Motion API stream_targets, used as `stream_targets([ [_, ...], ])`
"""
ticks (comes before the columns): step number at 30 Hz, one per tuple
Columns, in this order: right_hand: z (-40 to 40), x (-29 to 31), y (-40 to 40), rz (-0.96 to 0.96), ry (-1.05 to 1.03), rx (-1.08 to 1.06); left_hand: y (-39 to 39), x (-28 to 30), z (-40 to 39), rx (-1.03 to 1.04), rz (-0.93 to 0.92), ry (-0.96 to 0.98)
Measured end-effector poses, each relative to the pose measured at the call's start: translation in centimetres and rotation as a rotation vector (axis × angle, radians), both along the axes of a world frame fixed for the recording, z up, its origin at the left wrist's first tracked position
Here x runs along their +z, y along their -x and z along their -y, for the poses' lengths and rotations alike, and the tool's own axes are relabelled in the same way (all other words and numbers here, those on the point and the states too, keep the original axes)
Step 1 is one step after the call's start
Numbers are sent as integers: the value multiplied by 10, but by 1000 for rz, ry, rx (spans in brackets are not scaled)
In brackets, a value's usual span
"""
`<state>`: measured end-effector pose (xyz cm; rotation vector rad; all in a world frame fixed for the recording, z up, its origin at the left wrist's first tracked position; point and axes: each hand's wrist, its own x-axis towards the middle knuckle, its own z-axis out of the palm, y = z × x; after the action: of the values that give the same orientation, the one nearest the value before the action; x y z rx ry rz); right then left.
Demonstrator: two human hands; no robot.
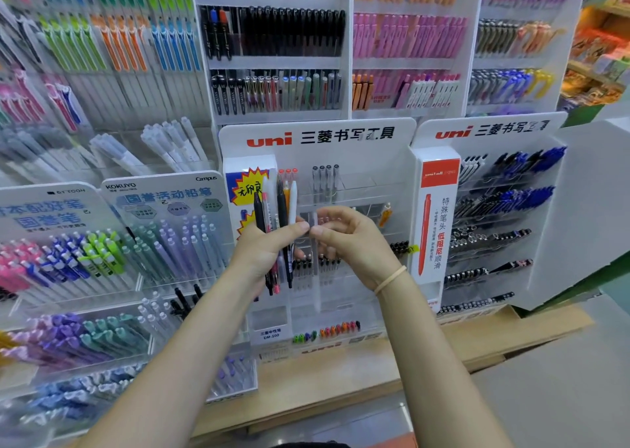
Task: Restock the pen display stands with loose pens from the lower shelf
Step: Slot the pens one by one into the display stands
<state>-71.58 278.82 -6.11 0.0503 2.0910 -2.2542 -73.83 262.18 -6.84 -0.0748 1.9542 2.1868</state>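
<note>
My left hand [269,243] grips a bundle of several loose pens [276,209], black, pink, orange and white, held upright in front of the middle uni display stand [317,140]. My right hand [344,239] pinches a pale translucent pen [316,277] that hangs almost vertical between the two hands, its top at my left thumb tip. Behind the hands the stand's clear tiers hold a few red-capped pens [288,173] and grey pens [325,174]. Much of those tiers is hidden by my hands.
A second uni stand [491,209] with black and blue pens stands to the right. Kokuyo stands [163,202] with pastel pencils fill the left. Taller pen racks [272,55] rise behind. Everything sits on a wooden shelf [375,369] with its front edge below my forearms.
</note>
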Motion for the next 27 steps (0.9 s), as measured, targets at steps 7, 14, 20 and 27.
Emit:
stream_targets([
  [7,-46,26,22,-117,-76,-115,12,16,-16,-11,-14,48],
  [14,-74,69,44,-466,88,-300,14,17,-36,21,42,25],
  [20,-76,74,66,-576,-89,-241,24,21,-46,32,1,17],
  [27,-72,38,91,-443,-461,-26,28,21,-49,66,1,8],
])
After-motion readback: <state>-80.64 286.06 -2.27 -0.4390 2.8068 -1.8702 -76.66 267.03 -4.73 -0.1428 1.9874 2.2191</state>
